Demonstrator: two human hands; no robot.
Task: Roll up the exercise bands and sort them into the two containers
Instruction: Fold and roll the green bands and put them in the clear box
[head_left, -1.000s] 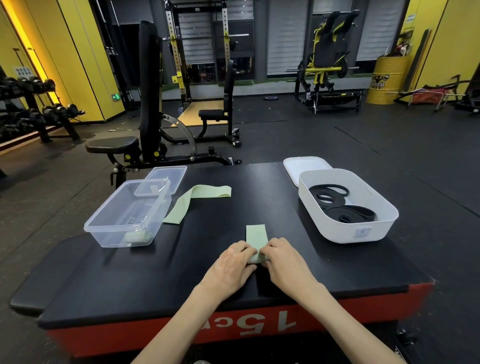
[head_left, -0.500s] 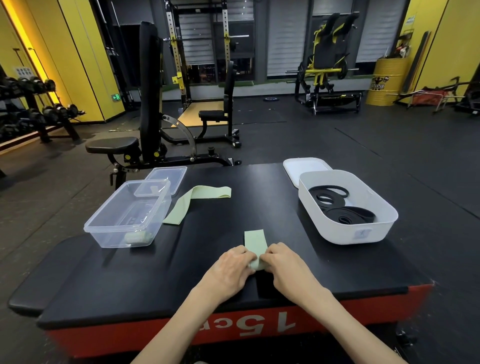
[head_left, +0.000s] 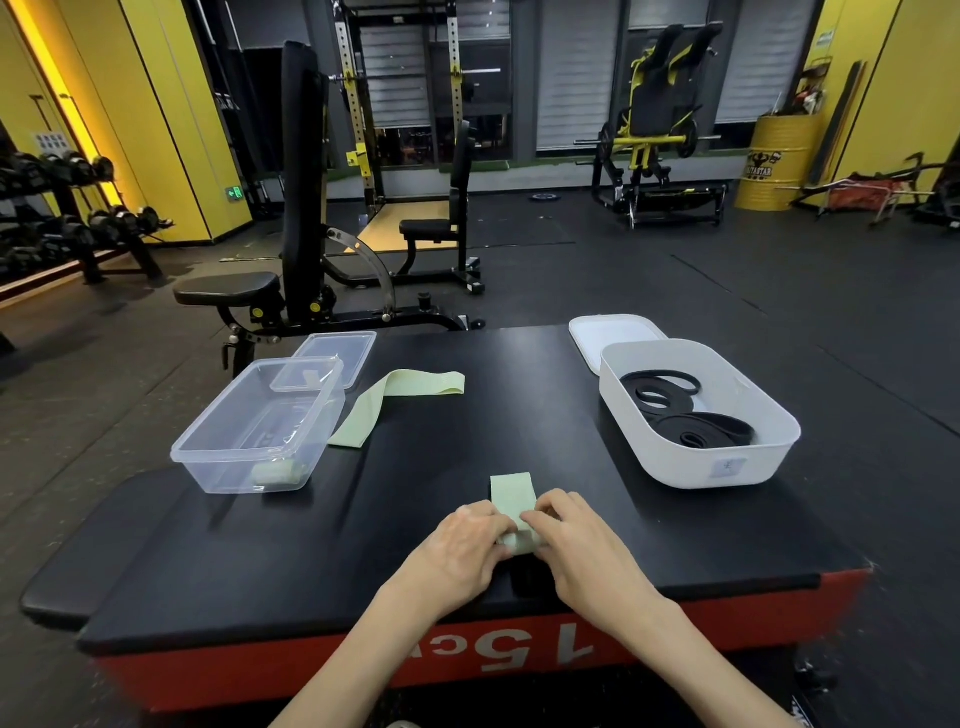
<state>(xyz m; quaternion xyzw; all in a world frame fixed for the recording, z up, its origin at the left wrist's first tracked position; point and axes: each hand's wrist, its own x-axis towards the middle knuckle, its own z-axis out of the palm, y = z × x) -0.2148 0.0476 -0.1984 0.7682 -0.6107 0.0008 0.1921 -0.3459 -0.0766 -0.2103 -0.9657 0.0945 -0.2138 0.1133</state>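
Note:
A light green band (head_left: 511, 496) lies on the black platform near its front edge, partly rolled at its near end. My left hand (head_left: 462, 540) and my right hand (head_left: 576, 535) pinch that roll from either side, and a short flat tail sticks out beyond the fingers. A second green band (head_left: 395, 397) lies unrolled beside the clear plastic container (head_left: 208, 447), which holds one rolled green band (head_left: 278, 473). The white container (head_left: 696, 462) at the right holds coiled black bands (head_left: 696, 426).
A clear lid (head_left: 337, 351) lies behind the clear container and a white lid (head_left: 613, 332) behind the white one. The platform (head_left: 234, 561) has a red front edge. A weight bench (head_left: 291, 280) stands just beyond the platform's far left.
The flat tail of the green band has grown shorter as both hands roll it away from me. Nothing else has moved.

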